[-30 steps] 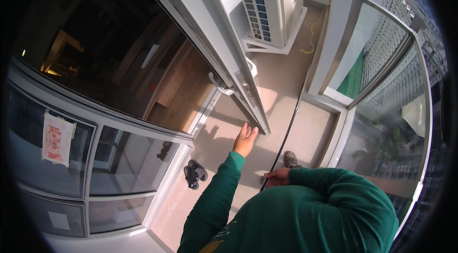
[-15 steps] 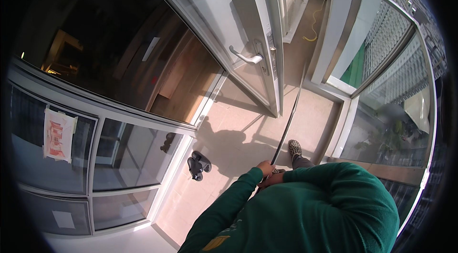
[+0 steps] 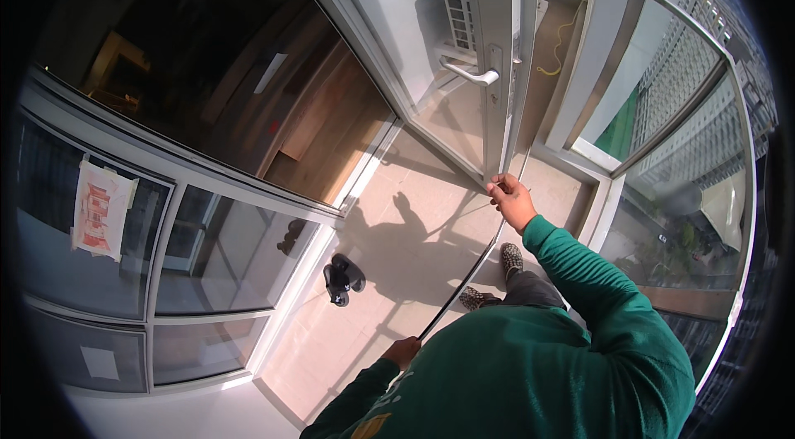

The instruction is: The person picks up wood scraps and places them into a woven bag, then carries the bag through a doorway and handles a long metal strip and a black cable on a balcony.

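Note:
A long thin dark pole (image 3: pixel 460 287) runs slantwise across the balcony. Its lower end is in my left hand (image 3: pixel 403 352), which is closed around it beside my body. Farther up, my right hand (image 3: pixel 512 201) reaches out, thumb and fingers drawn together near the edge of the open glass door (image 3: pixel 498 128). It covers part of the pole, so I cannot make out what lies between the fingers. Beyond it, a thin stretch of the pole shows towards the door's foot. The door's white lever handle (image 3: pixel 472 73) is above the right hand.
Black slippers (image 3: pixel 342 277) lie on the tiled floor (image 3: pixel 319 340), left of my patterned shoes (image 3: pixel 512 258). A doorway sill (image 3: pixel 368 166) leads to a dark room. Glass railing panels (image 3: pixel 662 232) line the right. A yellow hose (image 3: pixel 560 45) lies beyond the door.
My hands were together on the pole and are now apart. The right hand has moved up and away towards the door; the left has drawn back lower left with the pole's end.

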Motion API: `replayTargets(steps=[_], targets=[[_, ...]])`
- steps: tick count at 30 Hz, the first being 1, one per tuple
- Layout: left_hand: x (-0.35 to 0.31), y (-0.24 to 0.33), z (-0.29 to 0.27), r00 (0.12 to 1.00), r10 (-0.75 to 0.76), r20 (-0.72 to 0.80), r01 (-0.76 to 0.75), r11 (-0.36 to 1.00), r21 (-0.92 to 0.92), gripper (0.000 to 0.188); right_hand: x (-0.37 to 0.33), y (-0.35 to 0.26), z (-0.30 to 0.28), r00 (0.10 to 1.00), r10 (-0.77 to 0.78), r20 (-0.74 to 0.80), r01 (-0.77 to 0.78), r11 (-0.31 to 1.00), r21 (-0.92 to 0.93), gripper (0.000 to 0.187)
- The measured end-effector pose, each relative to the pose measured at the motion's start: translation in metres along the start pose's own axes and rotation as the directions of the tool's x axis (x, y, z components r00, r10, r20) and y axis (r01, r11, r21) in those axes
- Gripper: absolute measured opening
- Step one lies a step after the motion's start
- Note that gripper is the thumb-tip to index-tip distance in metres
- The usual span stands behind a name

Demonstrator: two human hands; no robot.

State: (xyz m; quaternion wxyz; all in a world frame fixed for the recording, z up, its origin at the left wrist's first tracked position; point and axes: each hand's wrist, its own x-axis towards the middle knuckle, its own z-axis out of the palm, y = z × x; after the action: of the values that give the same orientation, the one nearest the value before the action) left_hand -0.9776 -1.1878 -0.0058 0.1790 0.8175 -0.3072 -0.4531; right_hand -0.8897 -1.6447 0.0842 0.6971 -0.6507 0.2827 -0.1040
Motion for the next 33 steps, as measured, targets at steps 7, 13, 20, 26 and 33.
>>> replayTargets(steps=[7, 13, 20, 26, 33], targets=[[-0.109, 0.007, -0.031, 0.938, -0.346, -0.002, 0.345, 0.936, -0.071, 0.043, 0.073, -0.101, -0.022, 0.862, -0.34, -0.375, 0.234, 0.925, -0.299, 0.089], [-0.164, -0.005, -0.042, 0.911, -0.412, -0.027, 0.411, 0.91, -0.05, 0.042, 0.105, -0.123, -0.03, 0.91, -0.291, -0.294, 0.156, 0.899, -0.409, 0.092], [-0.231, 0.018, -0.059, 0.836, -0.549, -0.019, 0.548, 0.836, -0.036, 0.041, 0.176, -0.118, -0.063, 0.882, -0.331, -0.336, 0.074, 0.801, -0.593, 0.078], [-0.292, 0.022, -0.072, 0.733, -0.666, -0.138, 0.669, 0.743, -0.038, 0.032, 0.174, -0.132, -0.047, 0.863, -0.369, -0.344, -0.031, 0.641, -0.767, 0.075], [-0.302, 0.071, -0.168, 0.642, -0.718, -0.27, 0.725, 0.683, -0.092, 0.029, 0.192, -0.127, -0.074, 0.8, -0.443, -0.405, 0.028, 0.701, -0.712, 0.074]])
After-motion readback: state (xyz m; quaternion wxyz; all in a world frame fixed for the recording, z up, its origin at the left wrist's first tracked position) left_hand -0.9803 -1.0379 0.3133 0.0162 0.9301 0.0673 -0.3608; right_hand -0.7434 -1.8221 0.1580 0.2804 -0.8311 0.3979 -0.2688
